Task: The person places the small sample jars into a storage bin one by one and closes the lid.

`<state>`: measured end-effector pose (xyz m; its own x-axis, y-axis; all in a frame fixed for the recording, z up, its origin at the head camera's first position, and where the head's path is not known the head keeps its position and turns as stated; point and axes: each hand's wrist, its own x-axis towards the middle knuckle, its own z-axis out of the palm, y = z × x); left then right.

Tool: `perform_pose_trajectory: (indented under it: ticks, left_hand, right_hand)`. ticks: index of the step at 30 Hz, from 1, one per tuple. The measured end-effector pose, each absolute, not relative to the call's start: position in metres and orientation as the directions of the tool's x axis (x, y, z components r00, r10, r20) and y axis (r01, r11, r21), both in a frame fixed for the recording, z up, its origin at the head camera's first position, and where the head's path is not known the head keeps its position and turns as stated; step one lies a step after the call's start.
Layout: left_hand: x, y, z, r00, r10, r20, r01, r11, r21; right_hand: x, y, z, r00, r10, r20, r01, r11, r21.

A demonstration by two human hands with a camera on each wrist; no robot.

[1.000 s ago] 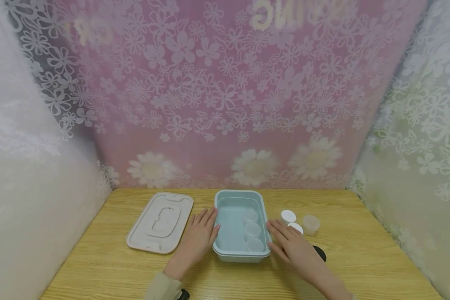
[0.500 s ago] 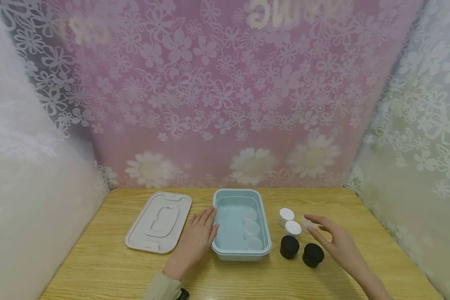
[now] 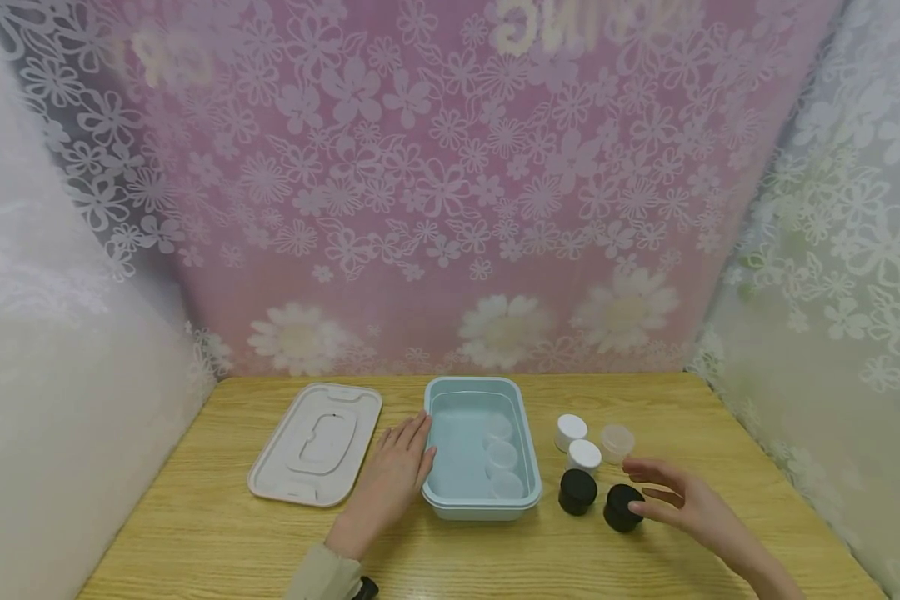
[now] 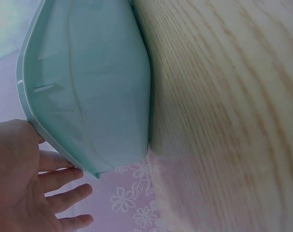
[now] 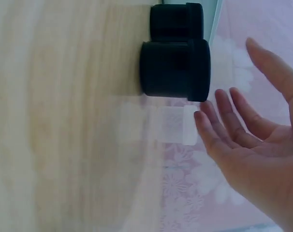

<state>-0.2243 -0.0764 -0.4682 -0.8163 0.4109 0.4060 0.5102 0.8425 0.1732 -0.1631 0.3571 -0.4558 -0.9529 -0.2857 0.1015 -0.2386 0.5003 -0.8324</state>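
Observation:
A light blue plastic tub (image 3: 456, 442) stands mid-table with several clear round containers (image 3: 502, 457) lined along its right side. My left hand (image 3: 399, 462) rests on its left rim, fingers extended; in the left wrist view the fingers lie against the tub's rim (image 4: 64, 157). To the right, my right hand (image 3: 678, 504) hovers at the nearer black lidded jar (image 3: 622, 508), thumb and fingers spread apart. In the right wrist view that black jar (image 5: 173, 68) sits just beyond the fingertips, which hold nothing. A second black jar (image 3: 577, 492) stands left of it.
Two white-lidded jars (image 3: 584, 455) stand behind the black ones. Beside them is a clear lidded cup (image 3: 617, 443). A pale rectangular lid (image 3: 317, 444) lies flat left of the tub. Floral curtains (image 3: 450, 208) enclose the wooden table (image 3: 210, 533) at the back and sides.
My right hand left the tub's right rim, passed over the clear cup, and came nearer to the black jar. My left hand has stayed on the left rim.

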Motion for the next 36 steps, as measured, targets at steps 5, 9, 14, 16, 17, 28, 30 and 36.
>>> perform_pose_trajectory:
  ticks: [5,9,14,16,17,28,30,36]
  left_hand:
    - [-0.224,-0.077,-0.468,-0.814,0.412,0.41,0.512,0.842,0.17]
    - [-0.224,-0.077,-0.466,-0.813,0.415,0.408,0.515,0.84,0.172]
    - [-0.225,-0.075,-0.466,-0.806,0.424,0.413,0.519,0.841,0.151]
    - [-0.225,-0.075,-0.466,-0.801,0.428,0.418,0.52,0.843,0.135]
    - [-0.225,-0.075,-0.466,-0.799,0.43,0.42,0.52,0.844,0.127]
    - [-0.224,-0.075,-0.466,-0.801,0.431,0.414,0.515,0.85,0.111]
    - [-0.224,-0.075,-0.466,-0.802,0.431,0.413,0.515,0.849,0.114]
    - [-0.224,-0.076,-0.466,-0.799,0.43,0.419,0.516,0.849,0.113]
  right_hand:
    - [-0.162,0.358,-0.462,-0.955,-0.296,0.007,-0.167,0.518,-0.839]
    - [-0.161,0.354,-0.465,-0.961,-0.275,-0.016,-0.137,0.527,-0.839]
    - [-0.159,0.351,-0.465,-0.971,-0.239,-0.027,-0.111,0.546,-0.83]
    - [-0.158,0.35,-0.463,-0.976,-0.215,-0.038,-0.094,0.566,-0.819]
    - [-0.158,0.35,-0.461,-0.978,-0.205,-0.037,-0.09,0.577,-0.812]
    - [-0.161,0.351,-0.428,-0.984,-0.162,0.068,-0.152,0.594,-0.79]
    - [-0.163,0.348,-0.422,-0.984,-0.154,0.086,-0.163,0.598,-0.785]
    - [-0.175,0.335,-0.403,-0.982,-0.141,0.127,-0.187,0.603,-0.775]
